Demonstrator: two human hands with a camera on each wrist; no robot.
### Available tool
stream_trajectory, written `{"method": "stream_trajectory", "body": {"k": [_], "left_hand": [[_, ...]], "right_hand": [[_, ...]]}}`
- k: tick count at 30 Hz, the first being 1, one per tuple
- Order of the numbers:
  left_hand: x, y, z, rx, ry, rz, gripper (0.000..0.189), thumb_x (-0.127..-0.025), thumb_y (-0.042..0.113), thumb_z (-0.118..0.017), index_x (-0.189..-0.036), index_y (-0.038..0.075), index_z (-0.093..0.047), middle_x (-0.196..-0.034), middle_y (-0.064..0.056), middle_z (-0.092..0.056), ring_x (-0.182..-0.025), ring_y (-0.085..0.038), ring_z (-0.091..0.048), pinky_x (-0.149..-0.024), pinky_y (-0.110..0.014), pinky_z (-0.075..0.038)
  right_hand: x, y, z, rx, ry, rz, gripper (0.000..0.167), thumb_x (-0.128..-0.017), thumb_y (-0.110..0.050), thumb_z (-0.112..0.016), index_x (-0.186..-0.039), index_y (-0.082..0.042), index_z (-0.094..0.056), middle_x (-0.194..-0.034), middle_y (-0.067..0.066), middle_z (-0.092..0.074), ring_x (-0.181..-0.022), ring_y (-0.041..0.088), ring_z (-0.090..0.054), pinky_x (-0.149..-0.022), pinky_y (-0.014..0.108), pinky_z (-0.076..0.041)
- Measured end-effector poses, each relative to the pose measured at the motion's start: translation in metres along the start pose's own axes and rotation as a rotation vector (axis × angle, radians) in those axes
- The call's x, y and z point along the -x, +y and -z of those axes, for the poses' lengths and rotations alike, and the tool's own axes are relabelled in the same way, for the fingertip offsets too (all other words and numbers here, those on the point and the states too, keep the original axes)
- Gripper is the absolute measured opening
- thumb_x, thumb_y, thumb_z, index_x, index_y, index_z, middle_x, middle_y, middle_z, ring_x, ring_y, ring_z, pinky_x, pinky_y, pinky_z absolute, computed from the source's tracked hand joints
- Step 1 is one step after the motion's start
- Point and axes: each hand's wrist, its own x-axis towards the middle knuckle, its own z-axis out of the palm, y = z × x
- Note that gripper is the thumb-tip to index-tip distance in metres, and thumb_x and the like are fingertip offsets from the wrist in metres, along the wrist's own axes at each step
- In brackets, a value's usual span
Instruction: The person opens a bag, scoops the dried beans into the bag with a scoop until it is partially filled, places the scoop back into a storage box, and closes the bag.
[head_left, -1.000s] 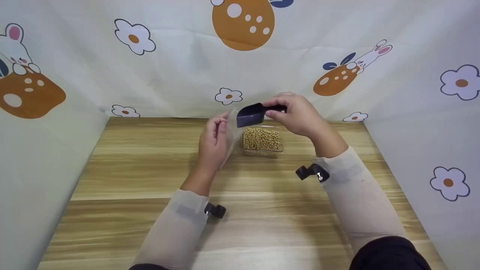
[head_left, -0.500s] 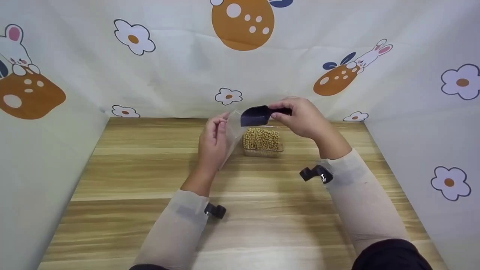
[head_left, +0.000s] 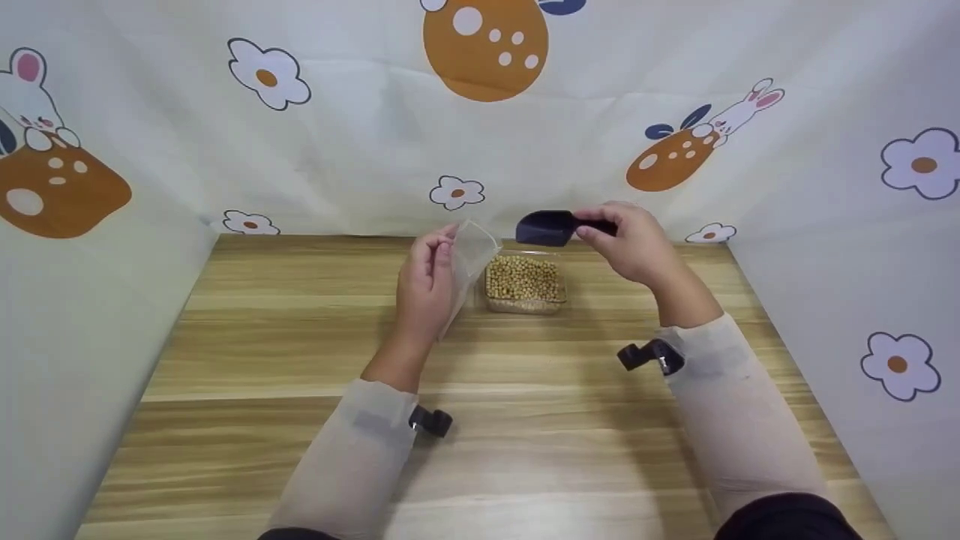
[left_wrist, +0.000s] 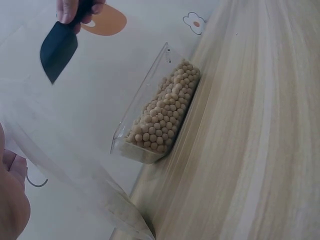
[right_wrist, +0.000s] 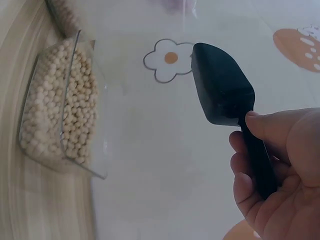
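Note:
My left hand (head_left: 426, 289) holds a clear plastic bag (head_left: 471, 251) upright by its side, its mouth gaping toward the right. Pale soybeans show faintly low in the bag (left_wrist: 117, 202) in the left wrist view. By its handle, my right hand (head_left: 626, 240) grips a black scoop (head_left: 545, 228), raised above and behind the clear box (head_left: 525, 306). No beans are visible in the scoop. Soybeans (head_left: 523, 279) fill much of the box, which stands on the table between the hands. In the right wrist view, fingers and thumb wrap the scoop's handle (right_wrist: 257, 160).
The wood-grain table (head_left: 525, 420) runs under both arms. A pale printed curtain (head_left: 360, 150) rises behind the box and along both sides. Each sleeve carries a small black wrist mount, one on the left (head_left: 431, 421) and one on the right (head_left: 651, 356).
My right hand has drawn the scoop rightward, away from the bag's mouth, to above the back of the box. The left hand and the bag have stayed in place.

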Motion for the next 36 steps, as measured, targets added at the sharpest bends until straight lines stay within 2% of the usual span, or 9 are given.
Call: {"method": "stream_trajectory", "body": {"k": [11,19,28,36], "left_hand": [[0.001,0.001,0.000,-0.018,-0.003,0.021,0.024,-0.115,0.023,-0.049,-0.123,0.006,-0.065,-0.147,-0.002,-0.069,-0.139,-0.019,-0.062,-0.120,-0.037,-0.051],[0.001,0.001,0.000,-0.017,-0.012,0.014,0.023,-0.115,0.023,-0.049,-0.123,0.008,-0.064,-0.148,0.000,-0.069,-0.139,-0.018,-0.062,-0.119,-0.040,-0.051],[0.002,0.001,0.000,0.017,-0.020,0.030,0.021,-0.114,0.024,-0.049,-0.121,0.011,-0.065,-0.148,0.002,-0.068,-0.137,-0.018,-0.062,-0.116,-0.041,-0.053],[0.001,0.001,-0.001,0.033,-0.002,0.024,0.018,-0.113,0.017,-0.052,-0.121,0.007,-0.065,-0.146,-0.003,-0.069,-0.139,-0.022,-0.062,-0.119,-0.041,-0.051]], "right_hand": [[-0.001,0.035,-0.008,0.001,-0.054,-0.104,0.033,-0.106,-0.021,-0.068,-0.135,-0.006,-0.072,-0.140,0.020,-0.069,-0.127,0.033,-0.065,-0.109,0.048,-0.052],[-0.005,0.048,-0.013,0.074,-0.099,-0.138,0.032,-0.106,-0.020,-0.067,-0.134,-0.006,-0.073,-0.138,0.020,-0.070,-0.124,0.035,-0.066,-0.107,0.050,-0.054],[-0.008,0.049,-0.021,0.166,-0.140,-0.114,0.030,-0.105,-0.017,-0.068,-0.132,-0.004,-0.074,-0.137,0.022,-0.070,-0.127,0.038,-0.065,-0.111,0.055,-0.053],[-0.012,0.044,-0.026,0.240,-0.161,-0.054,0.029,-0.104,-0.014,-0.068,-0.129,-0.003,-0.075,-0.134,0.024,-0.070,-0.130,0.041,-0.064,-0.114,0.057,-0.051]]}}
